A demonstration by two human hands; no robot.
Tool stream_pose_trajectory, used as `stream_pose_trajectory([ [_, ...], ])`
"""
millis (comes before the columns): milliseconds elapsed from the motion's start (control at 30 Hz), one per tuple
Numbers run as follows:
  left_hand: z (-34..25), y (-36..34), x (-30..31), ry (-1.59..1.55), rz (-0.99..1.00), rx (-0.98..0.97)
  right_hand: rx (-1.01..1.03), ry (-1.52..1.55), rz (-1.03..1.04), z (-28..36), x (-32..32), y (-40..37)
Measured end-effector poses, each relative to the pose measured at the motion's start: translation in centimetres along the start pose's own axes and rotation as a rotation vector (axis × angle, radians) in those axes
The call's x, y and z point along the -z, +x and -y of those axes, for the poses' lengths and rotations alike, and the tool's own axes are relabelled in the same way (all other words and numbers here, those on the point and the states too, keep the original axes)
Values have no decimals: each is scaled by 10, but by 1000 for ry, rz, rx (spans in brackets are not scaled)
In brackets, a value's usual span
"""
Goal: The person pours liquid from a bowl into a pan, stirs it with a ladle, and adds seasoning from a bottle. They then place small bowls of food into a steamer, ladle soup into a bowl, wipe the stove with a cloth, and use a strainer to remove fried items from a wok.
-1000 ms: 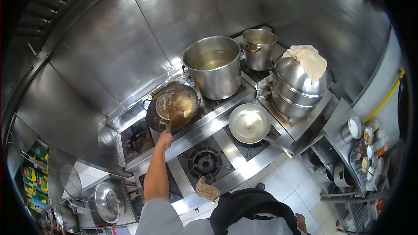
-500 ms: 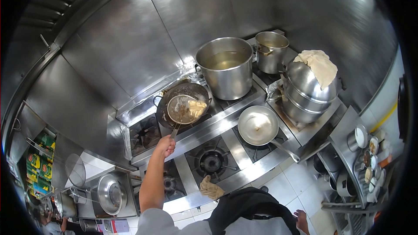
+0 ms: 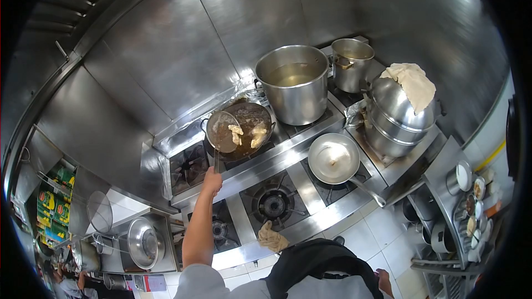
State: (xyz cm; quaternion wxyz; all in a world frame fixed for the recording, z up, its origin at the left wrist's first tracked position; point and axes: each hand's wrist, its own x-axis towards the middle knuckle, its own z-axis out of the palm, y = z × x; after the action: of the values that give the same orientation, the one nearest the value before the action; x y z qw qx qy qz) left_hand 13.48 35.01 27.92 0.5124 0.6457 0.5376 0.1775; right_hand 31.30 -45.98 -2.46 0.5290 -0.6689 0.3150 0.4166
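over the dark wok (image 3: pixel 254 124) at the back of the stove, my left hand (image 3: pixel 211 180) is closed tight around the long handle of the skimmer (image 3: pixel 221 131). the round net of the skimmer sits over the left side of the wok, with a pale food bit (image 3: pixel 236 133) in it. more food bits (image 3: pixel 258 134) lie in the wok just beside it. i think the step in hand is scooping fried bits out of the oil. i cannot tell if the net is dipped in or lifted clear. the next move calls for a slow, level lift so nothing slides off or drips. the big pot (image 3: pixel 293 86) stands close on the right of the wok, so there is little room that way. the frying pan (image 3: pixel 333 158) sits near the front right. the empty burner (image 3: pixel 274 205) in front and the burner (image 3: pixel 188 169) on the left give more open room. a cloth (image 3: pixel 272 239) lies on the stove's front edge. my right hand (image 3: pixel 382 281) hangs low by my side, and i cannot tell how its fingers are.
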Motion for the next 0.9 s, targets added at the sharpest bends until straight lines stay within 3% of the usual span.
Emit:
stream_pose_trajectory([
  [300,-3,24,-47,-36,-87,-36,2,103,-67,16,-1,0],
  [400,-6,23,-55,-6,-126,-94,2,82,-76,14,-1,-2],
  [467,-1,20,-61,253,-256,-290,3,90,-75,9,-2,-4],
  [500,4,20,-61,254,-253,-290,6,88,-71,6,-2,-6],
  [600,4,13,-60,181,-199,-256,13,65,-43,-7,0,-13],
  [667,-1,3,-56,42,-137,-81,25,68,-30,-16,3,-12],
  [800,-1,-8,-42,-154,-48,-24,-12,78,-69,-16,-4,-19],
  [867,-7,-11,-23,-560,106,112,-60,15,-124,-12,-8,-25],
  [900,-3,-3,-11,-560,105,113,-28,75,-76,-15,-5,-21],
])
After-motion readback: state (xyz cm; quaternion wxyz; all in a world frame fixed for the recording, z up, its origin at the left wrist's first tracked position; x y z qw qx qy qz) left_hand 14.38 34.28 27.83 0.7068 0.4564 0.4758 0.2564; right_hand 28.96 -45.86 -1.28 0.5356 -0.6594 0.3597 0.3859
